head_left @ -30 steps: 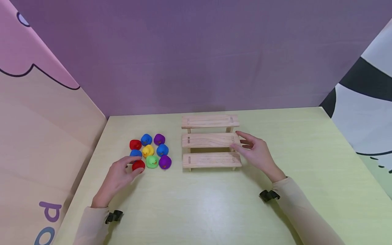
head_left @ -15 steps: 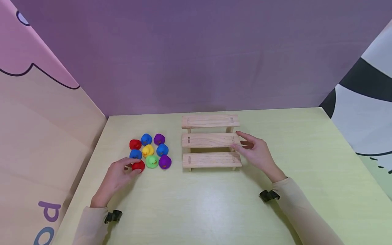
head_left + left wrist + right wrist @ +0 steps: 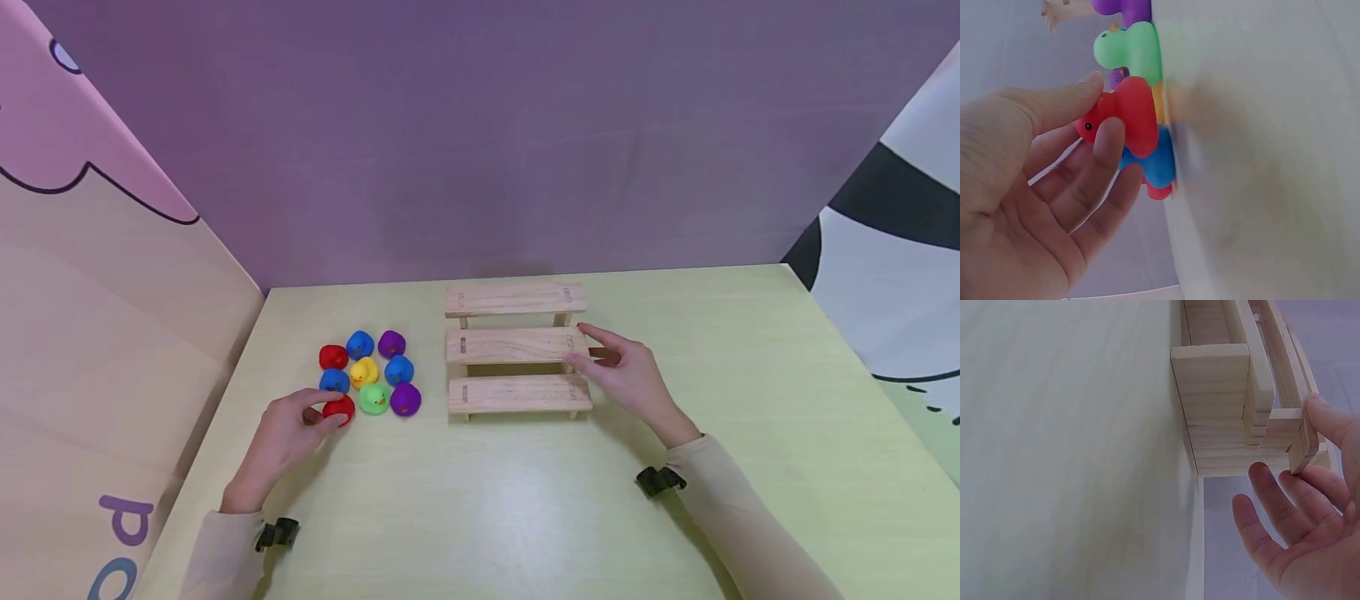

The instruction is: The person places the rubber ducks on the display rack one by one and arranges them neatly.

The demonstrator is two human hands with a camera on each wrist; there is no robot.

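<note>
In the head view my left hand (image 3: 281,442) pinches a red rubber duck (image 3: 1137,112) between thumb and fingers, at the near left corner of a duck cluster. Right beside it are a green duck (image 3: 373,399) and a blue duck (image 3: 334,381). A wooden three-step display stand (image 3: 517,393) sits to the right of the ducks. My right hand (image 3: 632,377) holds the right end of its middle step (image 3: 1305,450), thumb on one edge and index finger on the other. The remaining right fingers are spread loosely below that step in the right wrist view.
The cluster also has a yellow duck (image 3: 364,372), another red duck (image 3: 333,357), two purple ducks (image 3: 406,400) and more blue ones. The pale wooden table (image 3: 495,508) meets a purple wall (image 3: 480,142) behind the stand and a printed panel (image 3: 112,333) at left.
The left fingers have lowered slightly and closed in on the near red duck, uncovering more of the blue duck behind it. The right hand and the stand stay put.
</note>
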